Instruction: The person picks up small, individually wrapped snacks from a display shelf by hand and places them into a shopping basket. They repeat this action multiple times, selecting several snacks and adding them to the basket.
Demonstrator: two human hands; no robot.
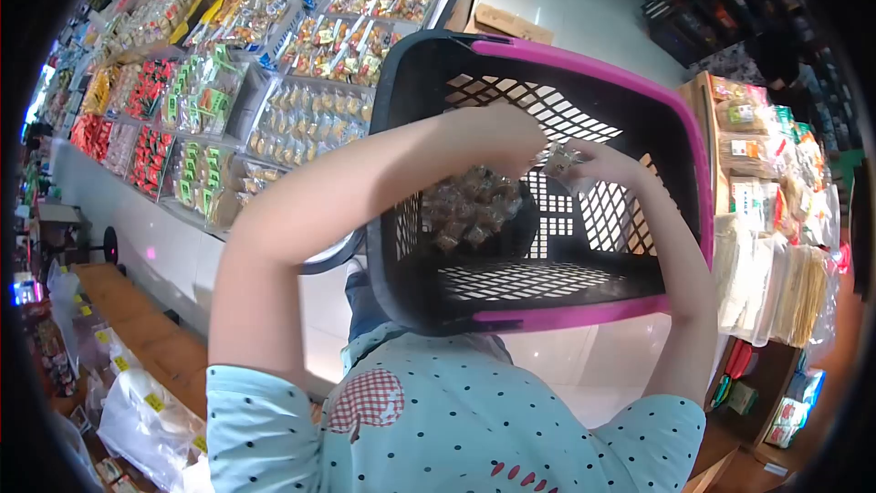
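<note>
A black shopping basket (411, 173) with a pink rim stands in front of me, its walls cut with diamond-shaped holes. Both hands reach down inside it. My right hand (607, 166) is closed on a small clear plastic packet (561, 161); the packet's contents are too small to name. My left hand (513, 141) is bent just left of that packet, its fingers curled and mostly hidden; what they hold, if anything, I cannot make out. Below my left hand, a pile of small clear-wrapped packets (470, 205) with brownish contents lies toward the basket's left side.
Left of the basket, a display counter carries trays of bagged goods (310, 119) in rows. To the right stands a wooden shelf with packaged goods (766, 192). A brown wooden bench (137, 310) and plastic bags (146, 411) are at lower left.
</note>
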